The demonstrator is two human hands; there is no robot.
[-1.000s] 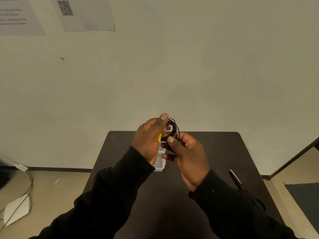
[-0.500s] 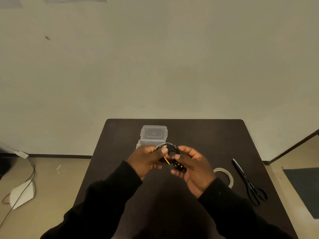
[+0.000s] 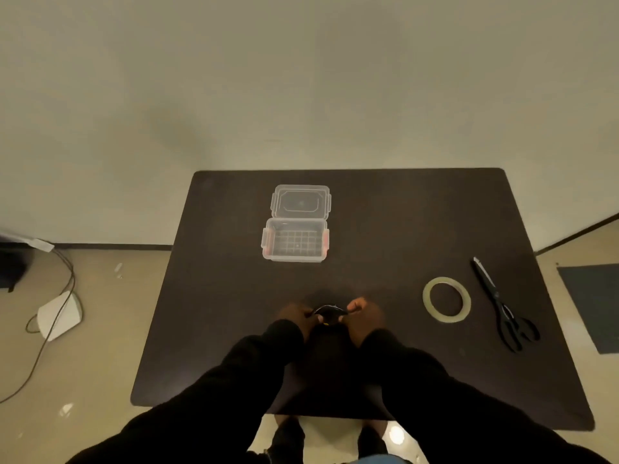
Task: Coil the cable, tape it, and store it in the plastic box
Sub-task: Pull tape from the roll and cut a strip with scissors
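Dark worktop point(image 3: 385, 229) against a pale wall, beige floor around it. Both hands, left point(image 3: 294, 317) and right point(image 3: 363, 318), pinch the coiled black cable point(image 3: 330, 313) between them, near the front edge.

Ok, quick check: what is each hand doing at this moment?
Left hand: closed on the left end of the coiled cable.
Right hand: closed on the right end of the same cable.

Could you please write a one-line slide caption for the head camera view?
Both hands, left and right, hold the coiled cable before the open plastic box.
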